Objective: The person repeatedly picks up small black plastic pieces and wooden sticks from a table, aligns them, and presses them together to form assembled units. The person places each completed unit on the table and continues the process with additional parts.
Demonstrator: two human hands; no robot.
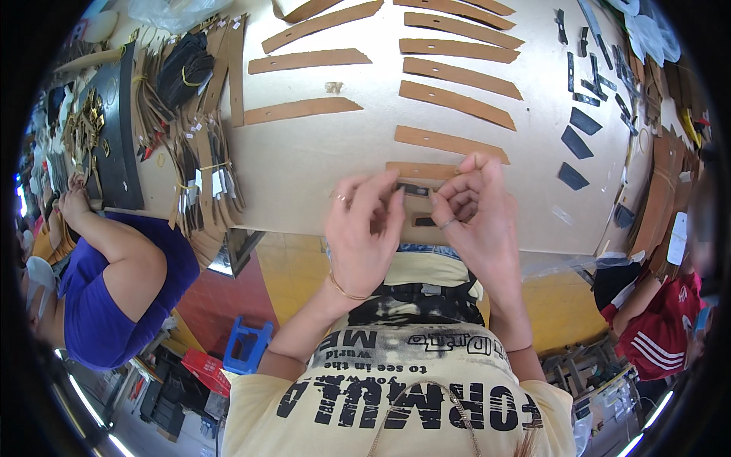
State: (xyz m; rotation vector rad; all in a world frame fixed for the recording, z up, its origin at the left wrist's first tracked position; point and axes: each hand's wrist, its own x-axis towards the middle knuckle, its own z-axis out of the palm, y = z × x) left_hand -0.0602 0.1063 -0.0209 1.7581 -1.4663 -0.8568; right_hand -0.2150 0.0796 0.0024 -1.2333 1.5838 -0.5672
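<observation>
A small black strip (413, 189), glossy in places, is held by both ends, its length running roughly nine to three o'clock and dipping slightly toward three; at twelve o'clock from it, just beside it in view, a slotted tan strap (415, 169) lies flat and crosswise, its three o'clock end partly hidden; at six o'clock sits a partly covered tan piece (424, 235), bearing a short dark patch (422, 222).
</observation>
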